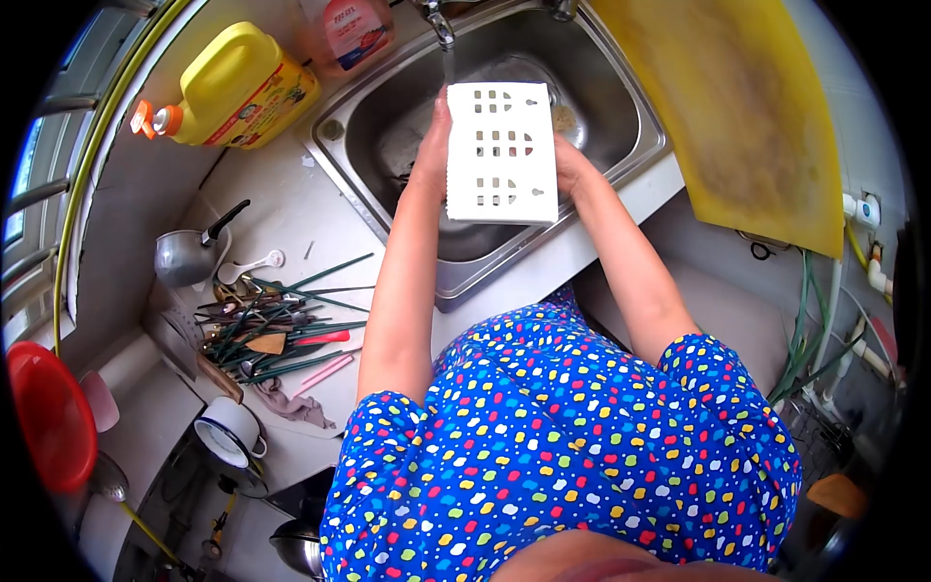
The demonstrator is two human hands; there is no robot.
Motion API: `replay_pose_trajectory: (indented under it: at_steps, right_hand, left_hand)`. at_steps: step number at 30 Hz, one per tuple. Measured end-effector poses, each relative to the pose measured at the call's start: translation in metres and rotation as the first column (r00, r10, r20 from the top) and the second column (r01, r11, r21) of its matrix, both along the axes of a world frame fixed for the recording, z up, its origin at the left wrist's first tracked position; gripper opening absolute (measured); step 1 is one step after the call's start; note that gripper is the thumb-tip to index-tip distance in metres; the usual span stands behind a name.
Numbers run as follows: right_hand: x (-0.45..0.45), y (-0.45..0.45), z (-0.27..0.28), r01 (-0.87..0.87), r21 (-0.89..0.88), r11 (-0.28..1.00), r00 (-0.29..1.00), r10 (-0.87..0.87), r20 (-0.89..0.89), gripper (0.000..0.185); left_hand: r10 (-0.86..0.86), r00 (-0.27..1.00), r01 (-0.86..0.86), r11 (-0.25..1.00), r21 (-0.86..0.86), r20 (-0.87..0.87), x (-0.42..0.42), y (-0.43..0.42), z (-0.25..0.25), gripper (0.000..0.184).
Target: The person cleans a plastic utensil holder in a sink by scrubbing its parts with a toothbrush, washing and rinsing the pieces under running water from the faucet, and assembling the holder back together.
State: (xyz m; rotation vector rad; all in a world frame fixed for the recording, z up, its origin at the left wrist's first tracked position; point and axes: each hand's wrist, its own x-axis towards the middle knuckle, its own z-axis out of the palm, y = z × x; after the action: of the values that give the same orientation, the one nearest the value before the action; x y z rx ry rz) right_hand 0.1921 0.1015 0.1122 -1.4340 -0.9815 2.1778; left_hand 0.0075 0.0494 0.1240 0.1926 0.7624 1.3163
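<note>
A white plastic utensil holder with rows of cut-out slots and keyhole openings is held over the steel sink. My left hand grips its left side, with most of the fingers hidden. On the opposite side, my right hand is closed around the edge, its fingers largely behind the holder. The faucet stands just beyond, and water appears to run from it behind the holder's top edge.
Chopsticks and other utensils are piled on the left counter near a small grey pot and a measuring spoon. A yellow jug and a pink bottle stand behind. A yellow board leans at right.
</note>
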Motion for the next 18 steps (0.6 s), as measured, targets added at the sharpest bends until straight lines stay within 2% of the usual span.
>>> replay_pose_trajectory:
  at_steps: [2, 3, 4, 6, 7, 8, 9, 10, 13, 14, 16, 18]
  right_hand:
    - [0.001, 0.001, -0.004, -0.03, -0.267, 0.963, 0.974, -0.032, -0.225, 0.032]
    - [-0.008, -0.004, 0.02, 0.06, -0.367, 0.928, 0.994, -0.089, -0.063, 0.039]
    - [-0.012, -0.008, 0.026, 0.04, -0.325, 0.945, 0.996, -0.063, -0.061, 0.04]
    - [-0.019, -0.015, 0.035, -0.064, -0.065, 0.996, 0.989, 0.054, -0.137, 0.043]
    - [-0.023, -0.019, 0.04, -0.103, 0.072, 0.992, 0.982, 0.113, -0.149, 0.044]
    - [-0.027, -0.022, 0.044, -0.13, 0.181, 0.975, 0.976, 0.158, -0.149, 0.046]
    - [-0.031, -0.024, 0.047, -0.143, 0.266, 0.953, 0.972, 0.186, -0.145, 0.048]
    - [-0.033, -0.025, 0.05, -0.152, 0.329, 0.932, 0.968, 0.207, -0.14, 0.05]
    - [-0.038, -0.025, 0.056, -0.158, 0.447, 0.88, 0.966, 0.231, -0.113, 0.056]
    - [-0.04, -0.026, 0.058, -0.14, 0.455, 0.879, 0.968, 0.218, -0.123, 0.058]
    - [-0.042, -0.028, 0.06, 0.011, 0.3, 0.954, 0.961, 0.073, -0.266, 0.053]
    - [-0.043, -0.024, 0.065, 0.013, 0.286, 0.958, 0.971, 0.056, -0.233, 0.053]
  left_hand:
    - [0.038, 0.904, 0.0, 0.996, 0.09, -0.425, -0.002, 0.011, -0.012, 0.054]
    - [0.045, 0.831, -0.026, 0.999, 0.043, -0.554, -0.001, 0.014, -0.009, 0.047]
    - [0.05, 0.831, -0.031, 0.999, 0.043, -0.554, 0.0, 0.016, -0.007, 0.047]
    - [0.039, 0.476, -0.039, 0.999, 0.023, -0.879, 0.001, 0.017, -0.006, 0.045]
    - [0.099, 0.414, -0.097, 0.993, 0.064, -0.905, 0.003, 0.018, -0.007, 0.043]
    - [0.1, 0.416, -0.101, 0.993, 0.063, -0.904, 0.001, 0.02, -0.006, 0.043]
    - [0.011, 0.369, -0.083, 0.996, -0.021, -0.93, -0.002, 0.022, -0.003, 0.041]
    - [-0.079, 0.319, -0.068, 0.992, -0.106, -0.944, -0.005, 0.024, -0.002, 0.039]
    - [-0.087, 0.323, -0.041, 0.994, -0.105, -0.942, -0.017, 0.033, -0.008, 0.037]
    - [-0.083, 0.325, -0.041, 0.994, -0.102, -0.942, -0.014, 0.034, -0.007, 0.037]
    - [-0.135, 0.21, -0.08, 0.985, -0.155, -0.968, -0.008, 0.034, 0.007, 0.035]
    - [-0.184, 0.187, -0.073, 0.977, -0.2, -0.965, -0.002, 0.031, 0.024, 0.034]
